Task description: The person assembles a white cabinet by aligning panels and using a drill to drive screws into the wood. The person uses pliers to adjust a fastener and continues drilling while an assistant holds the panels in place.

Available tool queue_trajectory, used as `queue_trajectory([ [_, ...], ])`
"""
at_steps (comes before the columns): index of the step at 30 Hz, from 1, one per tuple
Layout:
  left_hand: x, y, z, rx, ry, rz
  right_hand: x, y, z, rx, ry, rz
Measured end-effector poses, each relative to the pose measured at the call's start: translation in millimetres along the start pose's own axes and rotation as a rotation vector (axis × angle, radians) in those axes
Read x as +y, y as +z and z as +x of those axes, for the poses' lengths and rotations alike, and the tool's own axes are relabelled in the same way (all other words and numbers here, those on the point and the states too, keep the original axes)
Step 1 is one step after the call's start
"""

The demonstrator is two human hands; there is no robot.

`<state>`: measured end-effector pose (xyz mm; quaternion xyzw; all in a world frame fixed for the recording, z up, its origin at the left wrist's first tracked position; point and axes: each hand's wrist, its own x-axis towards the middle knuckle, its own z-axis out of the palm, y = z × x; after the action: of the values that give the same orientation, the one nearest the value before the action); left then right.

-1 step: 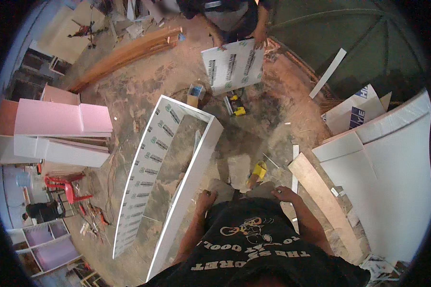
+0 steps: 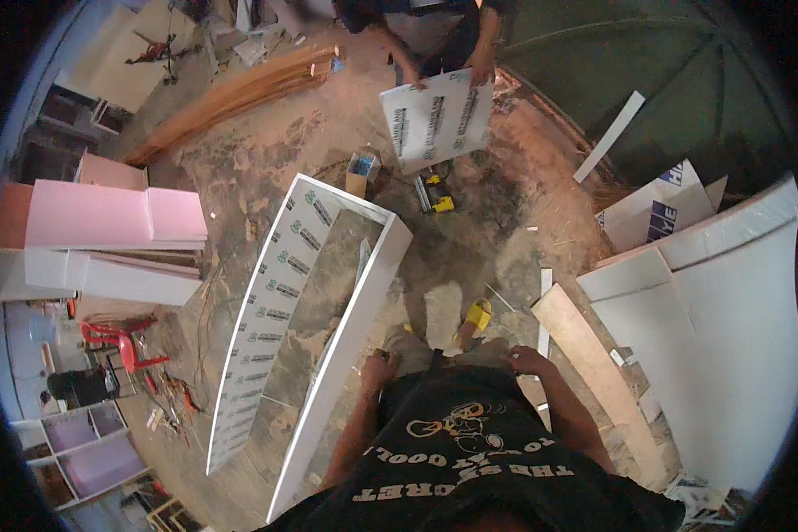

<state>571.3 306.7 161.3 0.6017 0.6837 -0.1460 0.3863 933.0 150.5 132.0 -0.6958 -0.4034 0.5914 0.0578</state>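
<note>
My left hand (image 2: 381, 365) hangs beside my left thigh, its fingers loosely bent, and nothing shows in it. Close to it stands a long white panel frame (image 2: 350, 341), with a printed inner face on its far side. My right hand (image 2: 525, 359) rests by my right thigh, fingers loosely apart, also with nothing visible in it. Across from me a co-worker's two hands (image 2: 481, 66) hold a white printed board (image 2: 439, 120) upright by its top edge. Below that board lies a black and yellow tool (image 2: 434, 193).
A small open box (image 2: 361, 173) with blue contents stands behind the frame. Pink and white panels (image 2: 115, 217) are stacked at left, near a red chair (image 2: 129, 341). Long timber boards (image 2: 239, 97) lie at the back. Large white sheets (image 2: 709, 328) and a plywood strip (image 2: 603, 381) lie at right.
The co-worker's board has shifted slightly to the right, along with the hands on it. My feet show a little more below me. My hands and the frame stay nearly the same.
</note>
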Motion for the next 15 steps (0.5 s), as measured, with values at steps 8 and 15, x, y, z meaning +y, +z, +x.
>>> queue_trajectory([
  [8,54,23,44,-0.168,0.117,0.069,19,-33,6,0.007,-0.029,-0.198],
  [15,118,7,103,-0.229,0.298,0.164,-5,-83,-22,0.231,0.08,-0.303],
])
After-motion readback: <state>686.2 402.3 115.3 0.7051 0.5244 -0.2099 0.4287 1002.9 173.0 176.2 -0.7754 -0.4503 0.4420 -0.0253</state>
